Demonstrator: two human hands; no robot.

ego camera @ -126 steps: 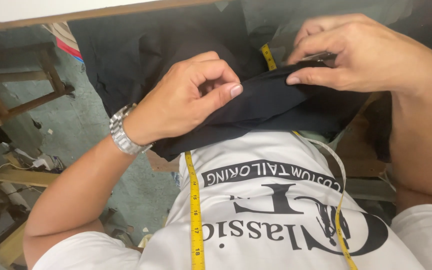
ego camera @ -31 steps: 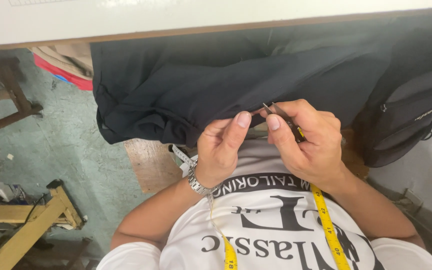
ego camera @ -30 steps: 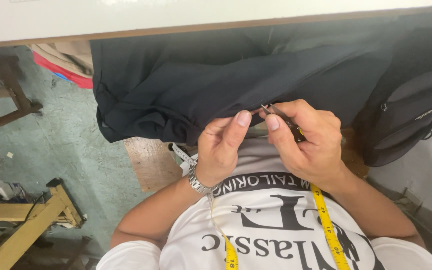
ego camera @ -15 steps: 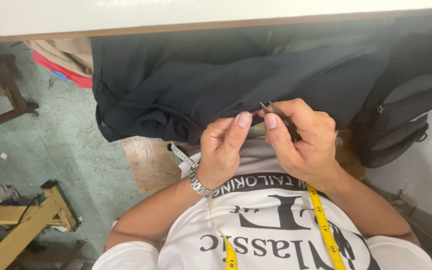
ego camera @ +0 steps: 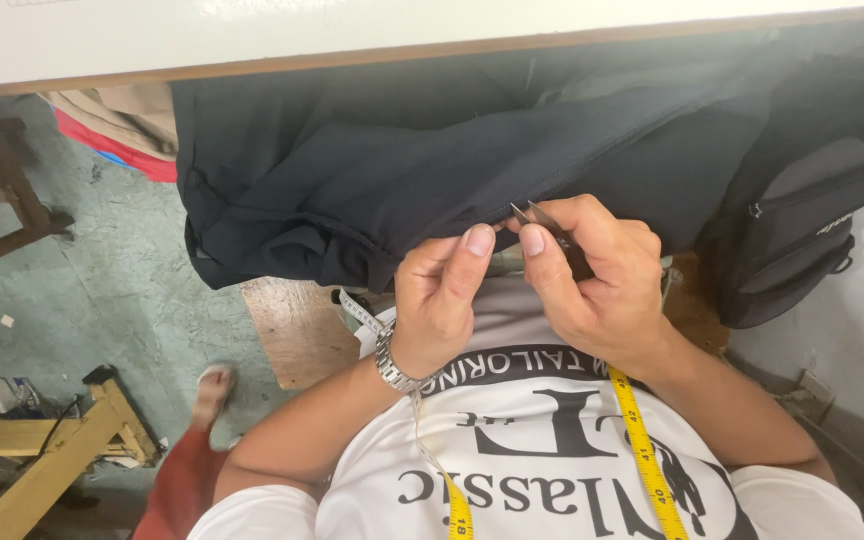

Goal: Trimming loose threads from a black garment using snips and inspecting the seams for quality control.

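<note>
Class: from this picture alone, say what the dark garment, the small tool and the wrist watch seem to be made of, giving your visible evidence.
Dark garment: woven cloth, matte; it drapes in soft folds.
Small tool in the right hand: probably metal; thin, grey pointed blades.
Wrist watch on the left hand: likely steel; shiny silver links.

Even, fairly bright light, soft shadows under the table edge point(ego camera: 432, 52), sharp focus, mild edge stretching.
</note>
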